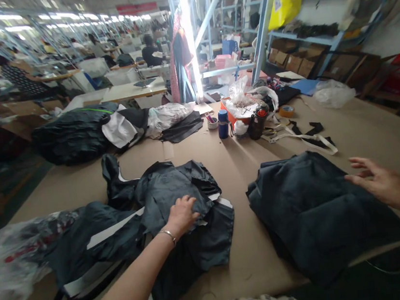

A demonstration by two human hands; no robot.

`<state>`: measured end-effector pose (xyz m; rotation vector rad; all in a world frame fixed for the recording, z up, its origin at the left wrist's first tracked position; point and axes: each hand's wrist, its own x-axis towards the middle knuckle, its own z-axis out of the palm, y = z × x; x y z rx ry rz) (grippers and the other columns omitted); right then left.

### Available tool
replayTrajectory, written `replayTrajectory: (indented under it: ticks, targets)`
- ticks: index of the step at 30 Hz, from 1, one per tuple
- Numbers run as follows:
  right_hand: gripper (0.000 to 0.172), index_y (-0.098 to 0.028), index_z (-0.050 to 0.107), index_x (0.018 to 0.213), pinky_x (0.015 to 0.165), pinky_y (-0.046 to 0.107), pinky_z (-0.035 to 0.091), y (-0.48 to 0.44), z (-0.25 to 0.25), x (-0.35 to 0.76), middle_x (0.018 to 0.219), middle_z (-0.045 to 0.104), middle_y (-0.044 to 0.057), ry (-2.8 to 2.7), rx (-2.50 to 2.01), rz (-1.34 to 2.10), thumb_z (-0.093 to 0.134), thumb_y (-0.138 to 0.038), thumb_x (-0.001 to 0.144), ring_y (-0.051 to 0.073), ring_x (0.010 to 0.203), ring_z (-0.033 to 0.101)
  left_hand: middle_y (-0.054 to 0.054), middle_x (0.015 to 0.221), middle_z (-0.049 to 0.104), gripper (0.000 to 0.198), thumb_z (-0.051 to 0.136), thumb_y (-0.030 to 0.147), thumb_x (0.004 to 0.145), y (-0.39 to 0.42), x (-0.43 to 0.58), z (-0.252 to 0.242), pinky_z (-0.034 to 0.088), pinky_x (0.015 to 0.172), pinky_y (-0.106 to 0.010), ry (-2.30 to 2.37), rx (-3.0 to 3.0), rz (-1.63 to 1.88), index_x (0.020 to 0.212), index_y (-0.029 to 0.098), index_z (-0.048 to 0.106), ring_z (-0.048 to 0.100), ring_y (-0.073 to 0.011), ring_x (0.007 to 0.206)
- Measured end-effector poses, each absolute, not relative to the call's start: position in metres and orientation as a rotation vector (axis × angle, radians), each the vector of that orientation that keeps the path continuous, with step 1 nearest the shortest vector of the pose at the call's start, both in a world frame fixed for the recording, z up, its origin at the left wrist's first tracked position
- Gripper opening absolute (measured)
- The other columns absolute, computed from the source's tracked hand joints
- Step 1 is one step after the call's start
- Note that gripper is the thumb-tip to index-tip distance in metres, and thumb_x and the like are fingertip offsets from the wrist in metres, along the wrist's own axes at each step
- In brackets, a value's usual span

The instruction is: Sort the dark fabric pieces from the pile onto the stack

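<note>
Left hand [183, 214]: on the loose pieces [164, 186]; you cannot tell if its grip pinches
Right hand [378, 179]: your fingers apart, nearer the dark stack [312, 204]
Dark stack: on the worktop [246, 246], left of your right hand, slanting lengthwise toward near right

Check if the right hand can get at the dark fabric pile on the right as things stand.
Likely yes: the right hand appears empty, fingers spread beside the upper right edge of the dark fabric pile, with nothing visible blocking the way. Actual contact is hard to tell.
</note>
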<state>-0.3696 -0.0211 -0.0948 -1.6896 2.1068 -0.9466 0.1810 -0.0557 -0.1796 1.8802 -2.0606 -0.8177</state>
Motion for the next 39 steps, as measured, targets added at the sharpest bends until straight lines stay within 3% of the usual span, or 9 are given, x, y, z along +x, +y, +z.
replayTrajectory:
  ticks: [3,6,13,20,22,25,31,35,39]
  targets:
    - [0.055,-0.024,0.055,0.115,0.074,0.045,0.050,-0.008,-0.118,-0.364,0.113,0.062,0.021,2.082,-1.458,-0.828,0.062,-0.054,0.069,0.030,0.093,0.063,-0.018,0.138,0.043,0.060,0.068,0.008,0.059,-0.045,0.179,-0.211,0.021,0.100,-0.064,-2.213,1.965,-0.657,0.117,0.018,0.058,0.032,-0.0449,0.126]
    - [0.041,-0.025,0.058,0.108,0.083,0.044,0.050,-0.002,-0.136,-0.297,0.103,0.065,0.013,1.908,-1.582,-0.748,0.055,-0.051,0.077,0.026,0.093,0.062,-0.016,0.114,0.059,0.024,0.051,0.010,0.076,-0.045,0.179,-0.224,0.031,0.098,-0.052,-2.253,2.030,-0.578,0.095,0.015,0.064,0.047,-0.0339,0.114]
    - [0.024,-0.019,0.062,0.102,0.090,0.038,0.046,-0.012,-0.181,-0.119,0.103,0.061,0.008,1.270,-1.887,-0.597,0.047,-0.024,0.084,0.021,0.098,0.058,-0.007,0.083,0.061,0.024,0.035,0.026,0.088,-0.063,0.197,-0.162,0.042,0.074,-0.027,-2.040,1.964,-0.598,0.079,0.017,0.056,0.056,-0.0167,0.078]
    - [0.102,-0.020,0.023,0.143,0.114,0.048,0.023,-0.014,-0.193,-0.017,0.146,0.031,0.014,1.164,-1.725,-1.002,0.077,-0.034,0.058,0.030,0.136,0.027,0.000,0.066,0.053,0.028,0.050,0.044,0.078,-0.034,0.198,-0.054,0.039,0.057,-0.023,-1.601,1.646,-0.989,0.073,0.016,0.054,0.049,-0.0131,0.062]
    - [0.090,-0.020,0.027,0.141,0.113,0.044,0.026,-0.011,-0.186,-0.003,0.144,0.035,0.012,1.151,-1.680,-1.138,0.073,-0.040,0.066,0.028,0.135,0.031,0.001,0.064,0.053,0.032,0.056,0.048,0.074,-0.024,0.195,-0.038,0.039,0.055,-0.022,-1.486,1.570,-1.141,0.073,0.016,0.053,0.048,-0.0124,0.059]
    - [0.040,-0.020,0.053,0.120,0.095,0.036,0.043,-0.015,-0.173,-0.001,0.115,0.062,0.010,1.177,-1.615,-1.107,0.049,-0.040,0.085,0.023,0.106,0.057,0.000,0.064,0.054,0.032,0.055,0.048,0.075,-0.015,0.195,-0.018,0.040,0.053,-0.024,-1.528,1.601,-1.097,0.076,0.016,0.055,0.049,-0.0138,0.057]
    - [0.027,-0.016,0.064,0.096,0.070,0.028,0.045,-0.048,-0.138,-0.028,0.083,0.068,0.004,1.238,-1.554,-0.914,0.060,-0.032,0.074,0.019,0.076,0.060,-0.007,0.107,0.062,0.016,0.057,0.023,0.081,0.025,0.185,0.015,0.039,0.099,-0.038,-1.799,1.344,0.060,0.096,0.019,0.063,0.055,-0.0225,0.107]
    - [0.021,-0.017,0.062,0.088,0.066,0.025,0.044,-0.056,-0.118,-0.029,0.081,0.068,0.003,1.257,-1.672,-0.788,0.060,-0.034,0.076,0.016,0.073,0.060,-0.005,0.087,0.063,0.013,0.056,0.026,0.084,0.047,0.146,-0.019,0.049,0.072,-0.028,-1.677,1.324,-0.693,0.092,0.018,0.062,0.060,-0.0166,0.081]
    - [0.013,-0.018,0.057,0.091,0.065,0.027,0.041,-0.040,-0.112,-0.011,0.088,0.066,0.007,1.443,-2.183,-0.433,0.052,-0.028,0.084,0.018,0.077,0.062,-0.010,0.101,0.061,0.049,0.064,0.040,0.077,0.031,0.109,-0.077,0.052,0.067,-0.028,-0.979,1.457,-1.410,0.117,0.016,0.050,0.059,-0.0196,0.086]
